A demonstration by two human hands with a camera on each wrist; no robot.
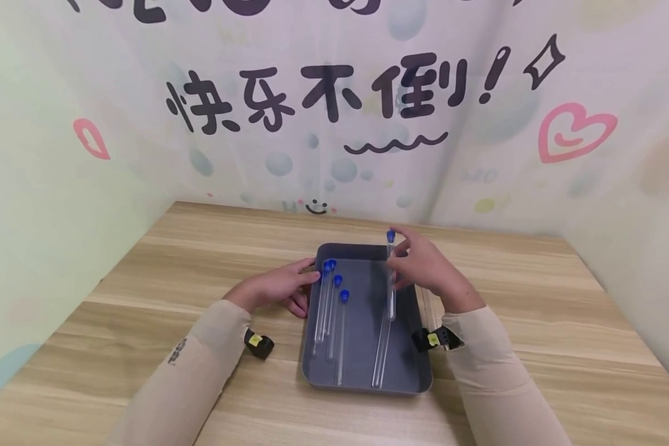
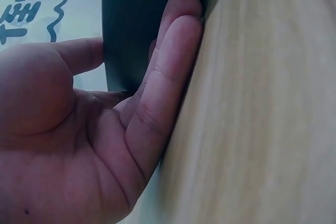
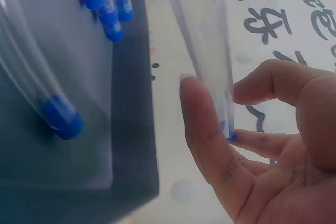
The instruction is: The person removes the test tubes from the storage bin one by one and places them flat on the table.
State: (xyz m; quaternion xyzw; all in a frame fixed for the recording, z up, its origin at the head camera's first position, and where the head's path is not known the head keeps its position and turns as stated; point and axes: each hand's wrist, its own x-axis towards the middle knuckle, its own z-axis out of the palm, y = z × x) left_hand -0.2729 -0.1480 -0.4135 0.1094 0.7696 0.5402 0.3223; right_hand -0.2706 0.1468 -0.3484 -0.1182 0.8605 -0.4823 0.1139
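My right hand [image 1: 426, 263] pinches a clear test tube [image 1: 392, 291] near its blue-capped top, with a finger at the cap. This tube hangs upright over the right side of a grey tray [image 1: 362, 381]. In the right wrist view, thumb and fingers lie on both sides of the held tube [image 3: 207, 40]. Another capped tube [image 1: 380, 359] lies in the tray below it. Several more tubes [image 1: 340, 347] with blue caps lie along the tray's left side. My left hand [image 1: 279, 285] grips the left wall, thumb over the rim, fingers along the outside [image 2: 163, 82].
The tray rests on a wood-grain table [image 1: 245, 396]. Behind it hangs a white printed cloth [image 1: 256, 167] with black writing, meeting the table's back edge. A pale wall [image 1: 50, 204] stands at the left. Both wrists wear black cameras [image 1: 259, 344].
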